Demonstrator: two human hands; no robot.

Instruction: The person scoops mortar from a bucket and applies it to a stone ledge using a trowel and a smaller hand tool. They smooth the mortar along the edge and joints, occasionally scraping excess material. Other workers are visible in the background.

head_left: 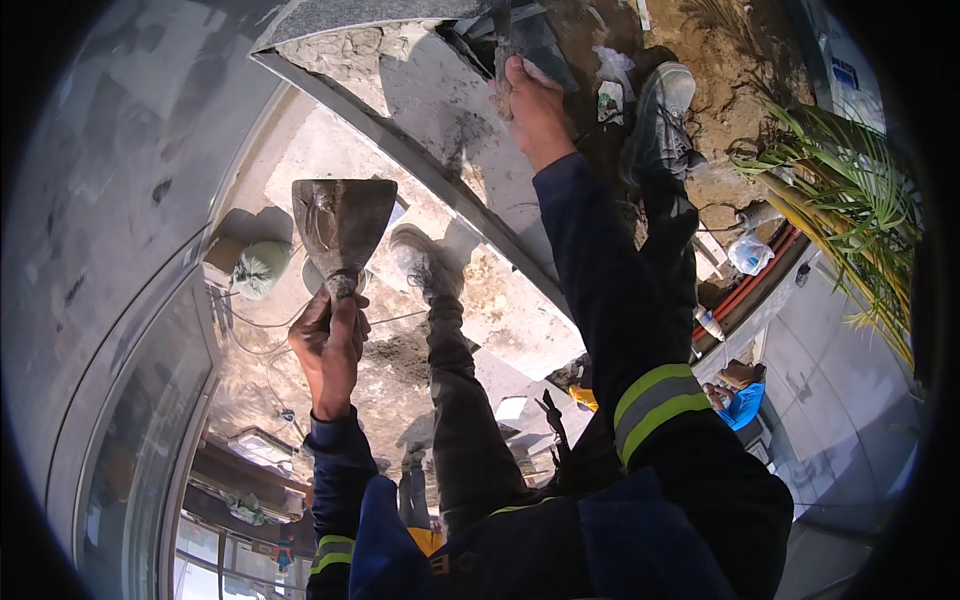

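My left hand (330,355) is closed round the short handle of a wide, dirty metal scraper (342,218), held blade-up at centre left. My right hand (535,110) is raised at the top and closed on a narrow, mud-coated tool handle (502,40); a dark, flat piece (540,55) beside it may be the tool's blade, but I cannot make it out fully. That hand is at a pale, rough concrete ledge (420,150) with a long straight edge. My legs show below, one shoe (415,260) on the dusty floor, the other (660,120) on brown soil.
A grey wall (120,170) and glass door (130,420) line the left, near a pale sack (260,268) and cables. Palm fronds (850,240), red pipes (768,270), and a plastic bag (750,253) lie right. A person in blue (740,400) is at lower right.
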